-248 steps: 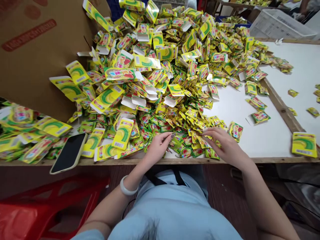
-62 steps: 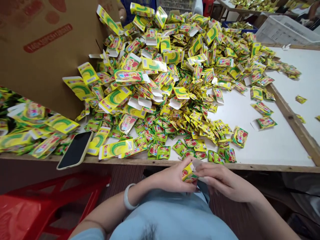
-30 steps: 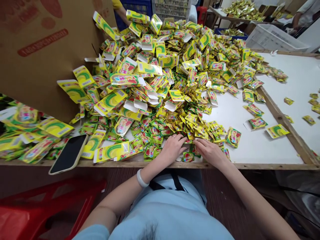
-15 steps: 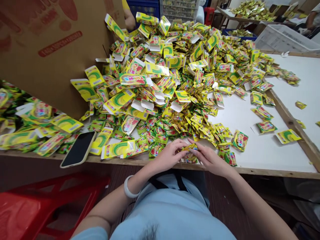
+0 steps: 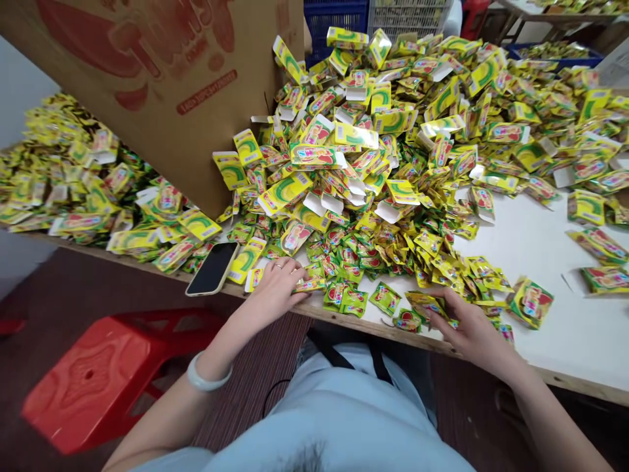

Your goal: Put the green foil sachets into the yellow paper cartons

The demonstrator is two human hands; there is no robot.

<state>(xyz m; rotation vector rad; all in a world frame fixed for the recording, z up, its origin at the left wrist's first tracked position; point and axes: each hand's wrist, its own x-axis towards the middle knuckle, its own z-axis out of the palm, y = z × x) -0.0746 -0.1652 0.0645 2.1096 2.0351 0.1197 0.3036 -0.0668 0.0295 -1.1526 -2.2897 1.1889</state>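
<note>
My left hand [image 5: 278, 286] lies over a small flat yellow box [image 5: 310, 284] near the table's front edge, fingers curled on one side and thumb on the other. The palm hides most of that box. My right hand [image 5: 466, 326] pinches several yellow candy sachets [image 5: 425, 303] together just above the front of the table. Between the hands lie loose green sachets [image 5: 385, 298], and a big heap of yellow-green boxes and sachets [image 5: 354, 136] rises behind them.
A tall brown carton [image 5: 196, 144] stands at the left of the heap. Beside my left hand a phone [image 5: 212, 269] lies at the wooden table edge [image 5: 363, 322]. On the floor at left stands a red stool [image 5: 88, 373]. Blue crates [image 5: 339, 19] stand behind.
My hands, together over the sachets before, have moved apart. The left has gone left onto a box; the right has moved right with yellow sachets. The view has turned left.
</note>
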